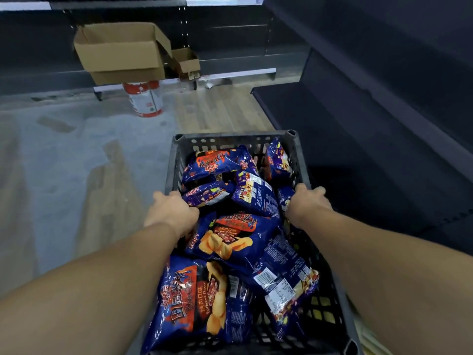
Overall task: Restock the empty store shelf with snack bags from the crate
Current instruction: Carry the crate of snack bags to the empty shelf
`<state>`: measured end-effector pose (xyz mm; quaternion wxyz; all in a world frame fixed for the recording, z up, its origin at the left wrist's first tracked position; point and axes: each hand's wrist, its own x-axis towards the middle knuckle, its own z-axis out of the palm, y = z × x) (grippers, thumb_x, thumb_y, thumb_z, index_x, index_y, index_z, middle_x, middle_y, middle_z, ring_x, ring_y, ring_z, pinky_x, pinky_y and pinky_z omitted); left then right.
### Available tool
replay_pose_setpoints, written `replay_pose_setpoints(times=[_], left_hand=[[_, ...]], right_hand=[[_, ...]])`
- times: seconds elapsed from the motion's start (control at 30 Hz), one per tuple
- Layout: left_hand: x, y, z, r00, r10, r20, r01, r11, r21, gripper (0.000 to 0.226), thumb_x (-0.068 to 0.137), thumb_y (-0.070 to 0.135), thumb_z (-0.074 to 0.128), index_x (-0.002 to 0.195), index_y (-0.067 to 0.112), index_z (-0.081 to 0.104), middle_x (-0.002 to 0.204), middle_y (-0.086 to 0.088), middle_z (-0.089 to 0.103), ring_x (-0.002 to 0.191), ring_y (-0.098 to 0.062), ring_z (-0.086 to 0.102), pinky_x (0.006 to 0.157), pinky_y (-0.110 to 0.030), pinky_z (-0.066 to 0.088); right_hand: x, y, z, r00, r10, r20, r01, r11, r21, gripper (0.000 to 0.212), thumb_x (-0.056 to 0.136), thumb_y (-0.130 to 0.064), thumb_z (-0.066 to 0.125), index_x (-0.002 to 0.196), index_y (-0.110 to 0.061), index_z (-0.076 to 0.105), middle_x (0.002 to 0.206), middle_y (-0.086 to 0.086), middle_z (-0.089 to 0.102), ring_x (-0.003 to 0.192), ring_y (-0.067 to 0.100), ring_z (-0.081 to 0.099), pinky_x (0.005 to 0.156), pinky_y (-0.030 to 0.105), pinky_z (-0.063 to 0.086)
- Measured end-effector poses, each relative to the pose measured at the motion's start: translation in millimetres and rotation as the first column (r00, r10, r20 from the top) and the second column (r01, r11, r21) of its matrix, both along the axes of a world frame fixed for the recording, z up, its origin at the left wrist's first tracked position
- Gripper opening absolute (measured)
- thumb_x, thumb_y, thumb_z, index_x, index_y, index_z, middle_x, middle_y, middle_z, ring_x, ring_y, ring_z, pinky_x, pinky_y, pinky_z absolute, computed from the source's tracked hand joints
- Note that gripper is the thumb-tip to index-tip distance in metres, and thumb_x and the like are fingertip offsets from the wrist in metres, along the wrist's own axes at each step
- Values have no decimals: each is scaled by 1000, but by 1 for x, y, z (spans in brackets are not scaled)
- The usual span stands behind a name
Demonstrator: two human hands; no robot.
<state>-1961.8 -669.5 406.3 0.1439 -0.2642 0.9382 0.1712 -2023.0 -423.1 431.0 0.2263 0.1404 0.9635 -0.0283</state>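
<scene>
We look down at a dark, empty shelf (358, 155) on the right, beside a black plastic crate (235, 140) heaped with glossy blue snack bags (230, 237) (flame-red lettering, pictured crisps). Our left hand (174, 211) curls over the crate's left rim and our right hand (307, 203) over its right rim, each gripping it. To do this well, we would likely keep the crate level and set it near the shelf before lifting bags.

Dark shelf (345, 139) open; cardboard box (120, 52) well apart.
</scene>
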Motion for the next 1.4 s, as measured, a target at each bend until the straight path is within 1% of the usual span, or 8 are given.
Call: replay_pose_setpoints(times=[0.2, 0.47, 0.63, 0.73, 0.93, 1.23, 1.3, 1.4], left_hand=[[-51, 7, 8, 997, 69, -22, -69, 997, 20, 40, 90, 38, 51, 117, 10, 47, 104, -9, 32, 98, -35, 52, 83, -38, 41], [-138, 21, -14, 990, 132, 42, -132, 991, -5, 35, 91, 39, 50, 111, 12, 47, 104, -9, 35, 87, -28, 45, 76, -34, 38], [-185, 30, -43, 982, 170, 82, -171, 985, 6, 40, 88, 42, 47, 111, 9, 50, 108, -13, 44, 89, -32, 43, 78, -37, 41], [-201, 39, -56, 970, 235, 60, -236, 972, 8, 43, 87, 37, 56, 118, 6, 50, 122, -20, 46, 104, -40, 51, 82, -40, 42], [-223, 47, -84, 953, 299, 59, -302, 951, 67, 44, 86, 31, 59, 118, 4, 49, 125, -24, 43, 108, -44, 49, 88, -43, 43], [-246, 41, -104, 969, 229, 96, -236, 970, 66, 44, 85, 43, 45, 110, 7, 48, 109, -13, 44, 100, -38, 44, 88, -43, 45], [-248, 42, -105, 968, 214, 128, -223, 973, 60, 50, 84, 48, 40, 112, 8, 49, 105, -10, 39, 96, -37, 44, 86, -43, 44], [-249, 45, -107, 953, 273, 133, -287, 954, 93, 44, 89, 41, 50, 117, 7, 45, 105, -8, 29, 102, -39, 51, 89, -45, 46]], right_hand=[[-63, 3, -1, 999, 20, -35, -21, 999, -28, 58, 89, -16, 58, 141, -19, 30, 128, 18, 31, 101, 32, 49, 78, 39, 50], [-167, 13, -27, 993, 110, 29, -109, 993, -54, 64, 88, -20, 62, 142, -17, 27, 132, 21, 30, 107, 34, 50, 82, 40, 52], [-222, 21, -47, 988, 143, 66, -138, 988, -71, 68, 89, -17, 61, 146, -19, 23, 135, 22, 27, 111, 36, 48, 85, 42, 52], [-246, 23, -60, 985, 164, 53, -159, 983, -88, 64, 91, -18, 58, 145, -17, 25, 137, 23, 25, 112, 39, 47, 86, 43, 51], [-280, 25, -90, 984, 172, 41, -167, 980, -107, 57, 92, -20, 57, 141, -18, 29, 138, 24, 24, 111, 40, 48, 82, 43, 51], [-298, 30, -112, 988, 147, 54, -141, 985, -101, 60, 91, -25, 62, 141, -17, 29, 137, 23, 26, 106, 40, 52, 71, 38, 47], [-299, 31, -117, 986, 155, 57, -149, 984, -98, 60, 91, -24, 63, 141, -16, 30, 136, 23, 27, 105, 39, 53, 71, 37, 47], [-300, 32, -125, 986, 156, 64, -150, 984, -96, 60, 90, -24, 63, 140, -16, 31, 138, 23, 27, 107, 39, 52, 75, 39, 48]])
